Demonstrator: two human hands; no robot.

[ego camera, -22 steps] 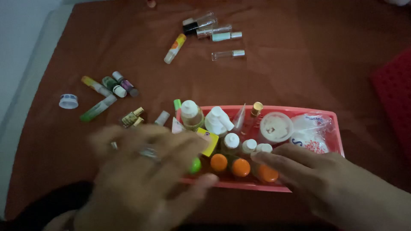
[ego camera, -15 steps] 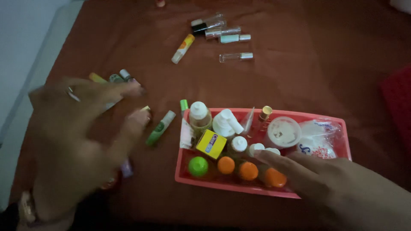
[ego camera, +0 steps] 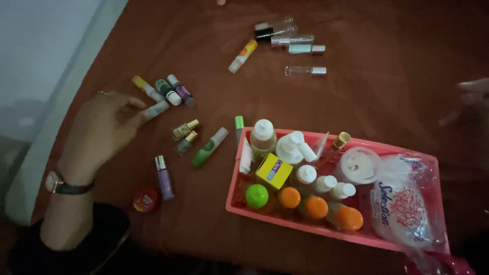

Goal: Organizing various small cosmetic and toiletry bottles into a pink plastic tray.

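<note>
My left hand (ego camera: 102,130), with a ring and a wristwatch, lies on the brown cloth at the left. Its thumb and fingertips pinch the end of a small pale tube (ego camera: 157,109) that rests on the cloth. Just beyond it lie three small bottles (ego camera: 165,91) side by side. My right hand (ego camera: 471,99) is a blur at the right edge, lifted clear of the pink tray (ego camera: 305,227), with nothing seen in it.
The tray holds orange-capped bottles (ego camera: 316,206), a green-capped one (ego camera: 256,195), a yellow box (ego camera: 274,171), white bottles, a lidded jar (ego camera: 360,165) and a plastic bag (ego camera: 402,203). Loose on the cloth: a green tube (ego camera: 209,146), purple bottle (ego camera: 164,177), red tin (ego camera: 145,199), far vials (ego camera: 290,40).
My left hand swept from the tray's front out to the left and took hold of the pale tube. My right hand lifted off the tray toward the right edge.
</note>
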